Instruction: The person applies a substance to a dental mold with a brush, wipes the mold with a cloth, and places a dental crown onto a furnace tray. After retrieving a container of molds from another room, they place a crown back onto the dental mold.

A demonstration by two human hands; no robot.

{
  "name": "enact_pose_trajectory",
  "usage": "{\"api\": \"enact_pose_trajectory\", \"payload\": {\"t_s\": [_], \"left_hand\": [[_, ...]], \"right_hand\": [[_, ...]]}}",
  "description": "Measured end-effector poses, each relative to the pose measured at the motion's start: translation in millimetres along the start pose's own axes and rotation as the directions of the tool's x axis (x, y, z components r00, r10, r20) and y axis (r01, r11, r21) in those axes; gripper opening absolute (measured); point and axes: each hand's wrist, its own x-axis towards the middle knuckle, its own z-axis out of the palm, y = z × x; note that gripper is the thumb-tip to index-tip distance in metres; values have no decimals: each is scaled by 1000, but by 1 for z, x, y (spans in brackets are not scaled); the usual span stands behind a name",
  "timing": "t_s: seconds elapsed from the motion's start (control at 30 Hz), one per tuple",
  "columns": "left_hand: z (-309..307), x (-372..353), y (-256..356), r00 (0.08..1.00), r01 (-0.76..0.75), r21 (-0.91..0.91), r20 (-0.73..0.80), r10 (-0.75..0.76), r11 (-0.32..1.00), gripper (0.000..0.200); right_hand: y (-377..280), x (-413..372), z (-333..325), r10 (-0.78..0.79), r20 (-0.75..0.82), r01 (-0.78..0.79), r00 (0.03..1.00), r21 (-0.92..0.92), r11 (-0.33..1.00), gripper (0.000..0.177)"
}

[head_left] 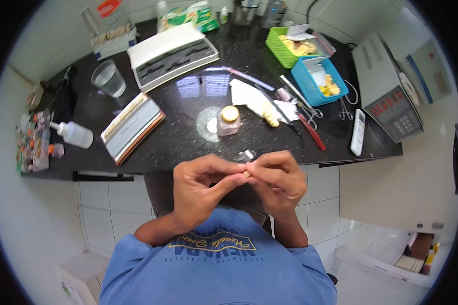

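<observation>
My left hand (pixel 201 188) and my right hand (pixel 280 183) meet in front of my chest, just off the counter's near edge. Thumbs and fingers of both are pinched around a small tan piece (pixel 246 174), mostly covered by the fingertips, so its exact kind cannot be made out. Right behind the fingers, a small whitish, shiny item (pixel 246 155) lies at the counter's edge. A little farther back stands a glass jar (pixel 228 122) with a gold lid, holding something pinkish.
The black counter (pixel 183 137) carries a cream-and-brown case (pixel 132 127), squeeze bottle (pixel 75 134), glass cup (pixel 109 79) and open white box (pixel 173 58) on the left. Rightward are a tissue (pixel 247 93), red-handled tool (pixel 311 132), scissors-like instruments (pixel 310 116), blue basket (pixel 310 89), green basket (pixel 277 47) and remote (pixel 358 133).
</observation>
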Motion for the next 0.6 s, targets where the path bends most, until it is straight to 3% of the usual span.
{"api": "enact_pose_trajectory", "payload": {"t_s": [0.07, 0.13, 0.2, 0.3, 0.33, 0.4, 0.47, 0.5, 0.53, 0.57, 0.6], "left_hand": [[2, 0, -4, 1000, 14, -22, 1, -14, 1000, 19], [3, 2, -5, 1000, 23, -41, -6, -24, 999, 21], [0, 3, -3, 994, -85, 37, -66, 87, 996, 21], [-17, 7, -9, 942, -243, 196, -187, 280, 950, 11], [-24, 9, -11, 926, -259, 258, -209, 316, 931, 8], [-37, 13, -17, 892, -251, 370, -270, 362, 894, 12], [-45, 19, -24, 867, -200, 485, -318, 384, 852, 6], [-50, 19, -28, 869, -161, 520, -328, 370, 839, 6], [-55, 19, -32, 865, -167, 521, -331, 378, 837, 6], [-58, 18, -38, 858, -109, 593, -349, 376, 798, 6], [-58, 20, -43, 852, -48, 658, -366, 374, 751, 6]], "right_hand": [[-3, 4, -7, -38, 102, 51, 994, -124, 991, 28], [-2, 8, -16, -72, 106, 89, 992, -167, 982, 33], [-4, 11, -35, -122, 95, 147, 988, -335, 931, 34], [8, 23, -88, -200, 18, 187, 980, -443, 877, 12], [9, 28, -107, -110, -63, 67, 992, -470, 880, 11], [24, 56, -153, -132, -127, 37, 983, -567, 823, 14], [47, 99, -193, -47, -226, -80, 973, -523, 849, 15], [61, 126, -205, 16, -353, -190, 935, -465, 864, 12], [72, 155, -218, 75, -377, -277, 923, -518, 809, 13], [94, 182, -231, 30, -345, -246, 938, -604, 758, 15], [116, 207, -247, 103, -275, -260, 956, -631, 731, 16]]}}
